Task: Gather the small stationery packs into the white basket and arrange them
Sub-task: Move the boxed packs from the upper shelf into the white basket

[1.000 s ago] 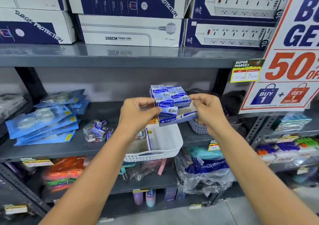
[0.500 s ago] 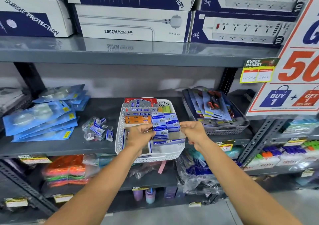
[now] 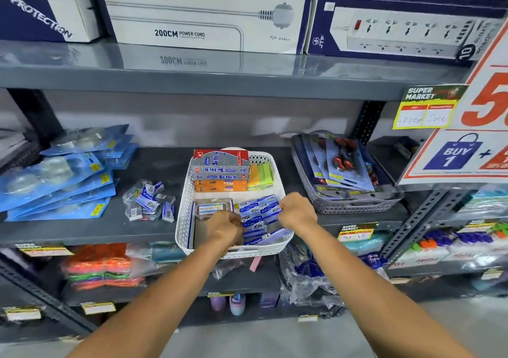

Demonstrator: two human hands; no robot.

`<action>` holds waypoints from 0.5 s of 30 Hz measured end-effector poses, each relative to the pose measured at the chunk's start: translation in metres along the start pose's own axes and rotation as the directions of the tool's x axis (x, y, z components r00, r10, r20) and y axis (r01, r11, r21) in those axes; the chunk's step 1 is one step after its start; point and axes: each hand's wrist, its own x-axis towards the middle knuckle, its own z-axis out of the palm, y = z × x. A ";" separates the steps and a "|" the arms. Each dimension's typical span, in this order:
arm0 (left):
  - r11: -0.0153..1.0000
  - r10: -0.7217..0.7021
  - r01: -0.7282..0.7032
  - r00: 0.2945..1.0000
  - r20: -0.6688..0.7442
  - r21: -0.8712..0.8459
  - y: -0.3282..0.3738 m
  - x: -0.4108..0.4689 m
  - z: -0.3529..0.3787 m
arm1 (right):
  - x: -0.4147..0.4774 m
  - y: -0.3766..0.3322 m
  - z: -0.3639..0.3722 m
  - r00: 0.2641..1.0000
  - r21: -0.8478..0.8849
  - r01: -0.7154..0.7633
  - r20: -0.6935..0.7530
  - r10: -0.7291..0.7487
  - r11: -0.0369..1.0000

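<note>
The white basket [image 3: 183,214] stands on the middle grey shelf. At its back lie Softek boxes [image 3: 221,165], an orange box [image 3: 220,186] and green-yellow pads [image 3: 261,176]. A clear pack [image 3: 211,207] lies at its front left. Both hands are down inside the basket's front right. My left hand [image 3: 224,227] and my right hand [image 3: 297,211] grip a block of small blue-and-white staple packs [image 3: 257,214] from either side, on a blue Kangaro box. A loose heap of small stationery packs [image 3: 149,201] lies on the shelf left of the basket.
Blue blister packs [image 3: 59,176] are piled at the shelf's left. A grey basket of scissors cards [image 3: 343,171] stands right of the white basket. Power-strip boxes [image 3: 203,22] fill the shelf above. A sale sign [image 3: 472,140] hangs at right. Lower shelves hold coloured goods.
Both hands have carried the block of blue staple packs from above the shelf down into the front right of the white basket. The camera has moved closer.
</note>
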 end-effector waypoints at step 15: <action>0.938 0.061 -0.066 0.998 0.025 0.340 0.010 0.004 -0.002 | 0.006 -0.004 0.026 0.977 -0.533 0.177 -0.004 -0.211 0.828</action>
